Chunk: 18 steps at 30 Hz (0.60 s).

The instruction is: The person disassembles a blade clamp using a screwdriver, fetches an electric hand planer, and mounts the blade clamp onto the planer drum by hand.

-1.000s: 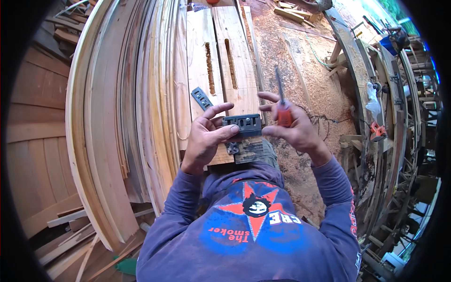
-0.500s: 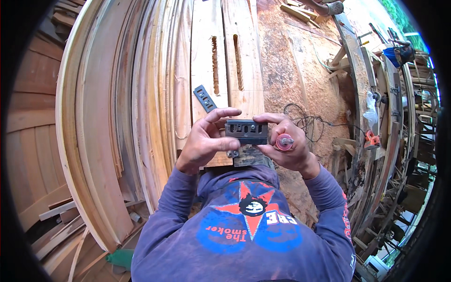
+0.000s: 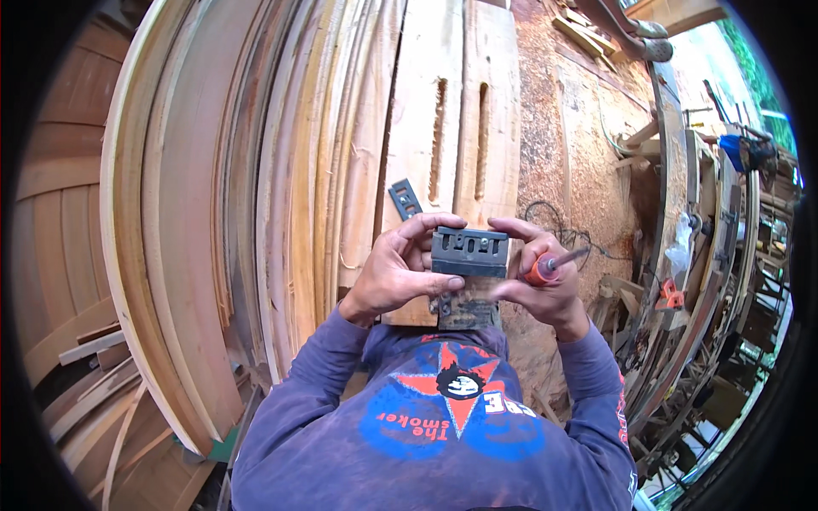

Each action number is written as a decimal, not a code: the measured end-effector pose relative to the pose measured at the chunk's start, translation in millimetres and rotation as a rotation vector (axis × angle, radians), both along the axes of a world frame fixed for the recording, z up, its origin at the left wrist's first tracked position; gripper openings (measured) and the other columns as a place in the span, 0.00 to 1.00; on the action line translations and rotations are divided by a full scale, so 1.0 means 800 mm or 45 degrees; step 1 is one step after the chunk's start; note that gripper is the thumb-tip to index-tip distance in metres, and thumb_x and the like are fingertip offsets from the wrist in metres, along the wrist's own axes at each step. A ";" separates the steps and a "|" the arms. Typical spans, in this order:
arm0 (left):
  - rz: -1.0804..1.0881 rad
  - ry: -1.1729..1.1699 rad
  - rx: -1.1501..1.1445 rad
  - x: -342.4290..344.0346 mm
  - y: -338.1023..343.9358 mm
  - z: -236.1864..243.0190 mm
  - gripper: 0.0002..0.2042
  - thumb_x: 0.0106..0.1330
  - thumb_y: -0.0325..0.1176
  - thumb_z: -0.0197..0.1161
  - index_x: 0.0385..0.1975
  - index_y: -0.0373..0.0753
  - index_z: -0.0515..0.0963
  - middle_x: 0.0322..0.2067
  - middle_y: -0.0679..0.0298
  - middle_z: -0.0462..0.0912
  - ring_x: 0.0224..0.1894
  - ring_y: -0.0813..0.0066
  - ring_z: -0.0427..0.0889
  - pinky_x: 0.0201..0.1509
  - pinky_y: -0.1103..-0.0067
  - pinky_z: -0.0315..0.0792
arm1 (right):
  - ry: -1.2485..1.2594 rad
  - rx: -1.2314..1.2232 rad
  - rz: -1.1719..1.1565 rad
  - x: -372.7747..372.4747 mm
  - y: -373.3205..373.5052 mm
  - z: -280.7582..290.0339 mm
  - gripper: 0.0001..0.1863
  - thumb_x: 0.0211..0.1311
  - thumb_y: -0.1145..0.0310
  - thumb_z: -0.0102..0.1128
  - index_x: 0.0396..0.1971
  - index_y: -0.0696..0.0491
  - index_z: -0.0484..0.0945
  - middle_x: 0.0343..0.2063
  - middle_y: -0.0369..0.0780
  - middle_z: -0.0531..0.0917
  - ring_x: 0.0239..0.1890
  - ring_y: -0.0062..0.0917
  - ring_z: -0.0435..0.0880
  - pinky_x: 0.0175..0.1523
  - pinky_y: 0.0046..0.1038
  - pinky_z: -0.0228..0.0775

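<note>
A black slotted metal block [image 3: 470, 262] is gripped at its left end between the thumb and fingers of my left hand [image 3: 388, 272]. Screw heads show in its slots, and its plain lower face is turned up toward me. My right hand [image 3: 550, 294] has a screwdriver [image 3: 543, 271] with an orange-red handle tucked in its curled fingers, the shaft sticking out to the right. The right forefinger reaches to the block's upper right corner, while the right thumb is apart from it. Just beyond my left hand, a smaller dark slotted plate [image 3: 405, 198] lies on the wood.
Under my hands run two pale timbers [image 3: 497, 183], each with a long cut slot. Long boards [image 3: 192, 213] stand stacked at the left. Sawdust [image 3: 545, 162] and a black cable [image 3: 567, 230] lie to the right, near an orange tool [image 3: 671, 295]. Someone's foot [image 3: 652, 43] shows at the far right.
The block has tilted so more of its lower face shows. My right thumb has come away from it, and the screwdriver shaft has swung out to the right.
</note>
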<state>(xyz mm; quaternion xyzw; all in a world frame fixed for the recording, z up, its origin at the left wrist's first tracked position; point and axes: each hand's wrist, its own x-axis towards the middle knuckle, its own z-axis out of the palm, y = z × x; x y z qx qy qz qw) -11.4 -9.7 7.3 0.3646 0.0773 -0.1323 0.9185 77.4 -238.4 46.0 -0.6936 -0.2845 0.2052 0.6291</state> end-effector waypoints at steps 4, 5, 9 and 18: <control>0.077 -0.001 0.058 0.010 0.020 -0.012 0.37 0.56 0.15 0.73 0.67 0.30 0.64 0.55 0.53 0.81 0.57 0.68 0.82 0.61 0.73 0.79 | 0.355 -0.413 -0.282 0.072 0.025 0.002 0.15 0.64 0.64 0.70 0.31 0.53 0.72 0.42 0.51 0.84 0.42 0.30 0.85 0.44 0.40 0.81; 0.106 0.015 0.056 0.009 0.025 -0.012 0.37 0.56 0.16 0.74 0.67 0.30 0.63 0.54 0.53 0.81 0.57 0.67 0.82 0.60 0.73 0.80 | 0.388 -0.704 -0.404 0.095 0.038 0.002 0.14 0.68 0.60 0.67 0.32 0.55 0.74 0.36 0.48 0.85 0.37 0.27 0.84 0.40 0.40 0.80; 0.196 0.108 0.038 0.012 0.041 -0.018 0.39 0.57 0.15 0.72 0.69 0.31 0.59 0.52 0.50 0.82 0.53 0.64 0.85 0.58 0.69 0.82 | -0.755 -0.679 -0.388 0.198 0.073 -0.065 0.16 0.71 0.59 0.61 0.34 0.58 0.81 0.22 0.40 0.81 0.26 0.28 0.81 0.34 0.35 0.75; 0.490 -0.004 -0.185 0.020 0.041 -0.021 0.45 0.58 0.15 0.68 0.76 0.38 0.52 0.58 0.54 0.78 0.58 0.62 0.80 0.58 0.69 0.80 | -0.799 -0.921 -0.344 0.312 0.125 -0.104 0.15 0.70 0.58 0.60 0.32 0.56 0.82 0.23 0.45 0.85 0.25 0.31 0.85 0.33 0.34 0.78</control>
